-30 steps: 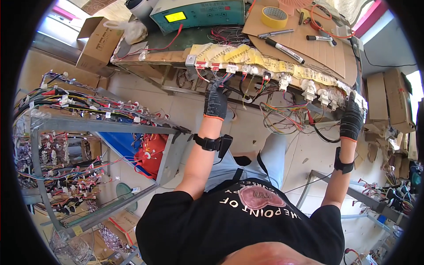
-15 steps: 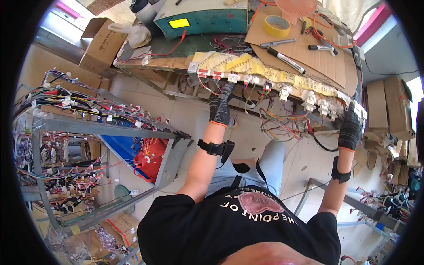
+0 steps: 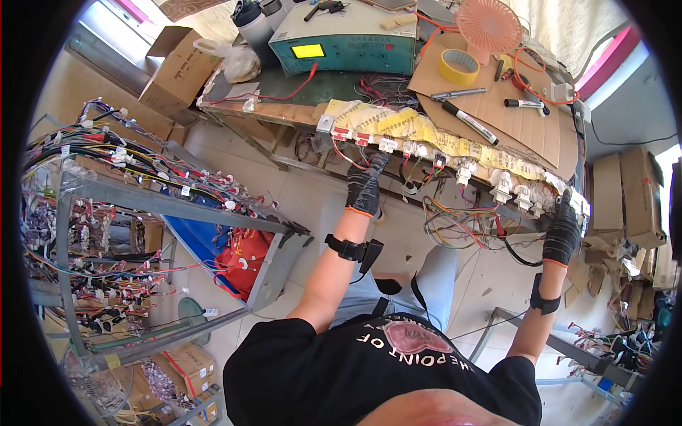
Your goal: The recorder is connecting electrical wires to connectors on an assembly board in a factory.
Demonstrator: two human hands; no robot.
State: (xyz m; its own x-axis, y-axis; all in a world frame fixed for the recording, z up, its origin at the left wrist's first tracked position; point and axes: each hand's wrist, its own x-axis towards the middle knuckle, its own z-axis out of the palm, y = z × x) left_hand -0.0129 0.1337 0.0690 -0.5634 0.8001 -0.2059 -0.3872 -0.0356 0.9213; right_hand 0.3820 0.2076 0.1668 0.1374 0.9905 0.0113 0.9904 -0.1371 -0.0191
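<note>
Along the bench's front edge runs a strip wrapped in yellow tape [image 3: 398,122], with white and red plug connectors and hanging wires. My left hand [image 3: 365,186], in a dark grey knit glove, has its fingers closed at a white connector [image 3: 387,144] near the strip's left part. Thin red and white wires hang beside those fingers. At the right end, my right hand [image 3: 562,233], gloved alike, reaches up with one finger laid against the strip's edge. Its other fingers curl in underneath, hiding what they hold. Between my hands more white connectors [image 3: 501,184] hang in a row.
A teal tester [image 3: 344,53] with a lit yellow display stands behind. Cardboard [image 3: 497,113] carries markers, yellow tape [image 3: 458,67] and a pink fan [image 3: 488,28]. At left, a metal rack [image 3: 177,201] bears wire harnesses; loose wires [image 3: 455,224] dangle below the bench.
The view has shifted, so the bench sits slightly lower and further right in the picture. Both hands stay at the same places along the strip; my left fingers look more bent.
</note>
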